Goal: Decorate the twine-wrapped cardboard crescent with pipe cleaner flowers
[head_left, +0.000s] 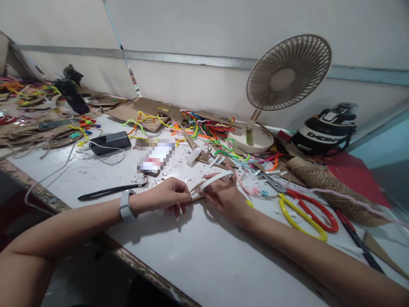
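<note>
Above the white tabletop, my left hand [171, 194] is closed, its thumb and index finger pinching the end of a small brown piece [195, 187] that looks wrapped in twine. My right hand [225, 196] is closed round the other end of this piece. A curved white strip [217, 179] passes over the right fingers and runs down toward the brown piece. Whether the strip is fixed to it, I cannot tell, as the fingers hide part of both.
Scissors with red and yellow handles [308, 213] lie right of my right hand, beside a twine roll [335, 189]. A phone [156, 157], black power bank [110, 143], fan [287, 74] and black jug [326, 132] stand or lie behind, among colourful pipe cleaners [204, 125] and cardboard.
</note>
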Demonstrator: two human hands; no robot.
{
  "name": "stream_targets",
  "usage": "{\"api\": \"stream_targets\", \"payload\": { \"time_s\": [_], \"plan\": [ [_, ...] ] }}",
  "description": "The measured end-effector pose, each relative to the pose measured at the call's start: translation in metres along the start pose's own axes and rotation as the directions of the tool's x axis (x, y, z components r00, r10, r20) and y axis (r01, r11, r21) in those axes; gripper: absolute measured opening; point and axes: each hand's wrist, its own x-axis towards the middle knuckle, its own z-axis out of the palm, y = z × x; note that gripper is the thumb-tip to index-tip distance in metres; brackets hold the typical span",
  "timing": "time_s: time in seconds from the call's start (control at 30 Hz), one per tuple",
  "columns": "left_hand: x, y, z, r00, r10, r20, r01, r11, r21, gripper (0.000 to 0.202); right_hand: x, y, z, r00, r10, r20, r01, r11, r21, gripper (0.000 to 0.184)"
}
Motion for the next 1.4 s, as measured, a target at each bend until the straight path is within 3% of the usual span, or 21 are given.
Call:
{"api": "stream_targets", "payload": {
  "time_s": [0.23, 1.1, 1.4],
  "plan": [
    [0.006, -0.002, 0.000, 0.998, -0.063, 0.002, 0.063, 0.998, -0.032, 0.015, -0.003, -0.005, 0.003, 0.997, -0.072, -0.041, 0.067, 0.992, -0.107, 0.007],
    [0.016, 0.008, 0.002, 0.980, -0.197, 0.011, 0.196, 0.980, 0.024, 0.016, -0.004, -0.003, 0.007, 0.997, -0.068, -0.043, 0.061, 0.989, -0.137, 0.011],
    [0.016, 0.004, 0.000, 0.982, -0.184, 0.047, 0.183, 0.983, 0.032, 0.022, -0.006, 0.000, 0.009, 0.998, -0.054, -0.024, 0.049, 0.982, -0.183, 0.017]
  ]
}}
